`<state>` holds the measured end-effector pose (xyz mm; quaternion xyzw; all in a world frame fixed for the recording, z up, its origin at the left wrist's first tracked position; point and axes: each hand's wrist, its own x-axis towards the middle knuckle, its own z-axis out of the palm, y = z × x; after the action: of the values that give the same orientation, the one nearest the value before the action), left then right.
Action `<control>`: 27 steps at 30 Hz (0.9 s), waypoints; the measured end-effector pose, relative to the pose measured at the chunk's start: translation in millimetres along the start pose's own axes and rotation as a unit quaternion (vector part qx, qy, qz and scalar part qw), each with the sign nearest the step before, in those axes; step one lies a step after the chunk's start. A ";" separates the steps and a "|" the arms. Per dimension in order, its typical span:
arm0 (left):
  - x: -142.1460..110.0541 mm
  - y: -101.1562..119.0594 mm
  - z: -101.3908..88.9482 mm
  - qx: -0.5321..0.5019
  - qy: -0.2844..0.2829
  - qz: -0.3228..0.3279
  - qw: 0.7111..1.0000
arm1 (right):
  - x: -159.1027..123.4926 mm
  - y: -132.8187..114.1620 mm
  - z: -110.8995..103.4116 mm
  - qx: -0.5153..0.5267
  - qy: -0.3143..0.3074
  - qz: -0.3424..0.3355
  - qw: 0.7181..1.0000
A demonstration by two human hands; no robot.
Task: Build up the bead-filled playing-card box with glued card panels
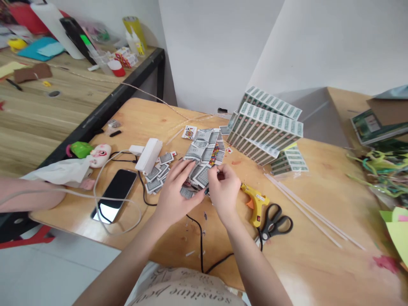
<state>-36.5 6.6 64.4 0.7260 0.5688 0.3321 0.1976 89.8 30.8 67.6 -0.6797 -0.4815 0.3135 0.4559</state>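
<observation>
the left hand point(176, 192) has thumb spread from fingers, the right hand point(224, 191) curled.

On your shirt point(191, 287), printed upside down from this view, you can read the word "sensitive" in curved lettering, while the word beside it and the smaller print above are too distorted to make out with certainty. Among the playing cards point(201, 138) before you, a small card piece point(229, 150) shows a red heart sign, but the corner mark of the picture card point(189, 132) is too tiny to tell. The labels on your stacked boxes point(270, 123) and yellow glue gun point(257, 199) are too small to read.
</observation>
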 end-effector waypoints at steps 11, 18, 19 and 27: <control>14.1 7.3 -12.5 -0.009 -0.025 -0.023 0.999 | -7.0 13.0 2.0 0.084 0.041 0.057 0.994; 35.3 16.9 -16.7 0.018 -0.115 -0.072 0.991 | -16.9 20.6 2.5 0.117 0.071 0.072 0.988; 38.5 17.1 -17.3 0.025 -0.133 -0.073 0.988 | -18.0 21.3 1.8 0.128 0.068 0.079 0.986; 47.4 22.6 -12.2 0.073 -0.168 -0.061 0.981 | -17.1 18.5 -9.1 0.196 0.013 0.132 0.971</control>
<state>-23.2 44.6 100.1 0.7476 0.5936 0.1507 0.2570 98.6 9.5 53.9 -0.6388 -0.3101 0.4503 0.5413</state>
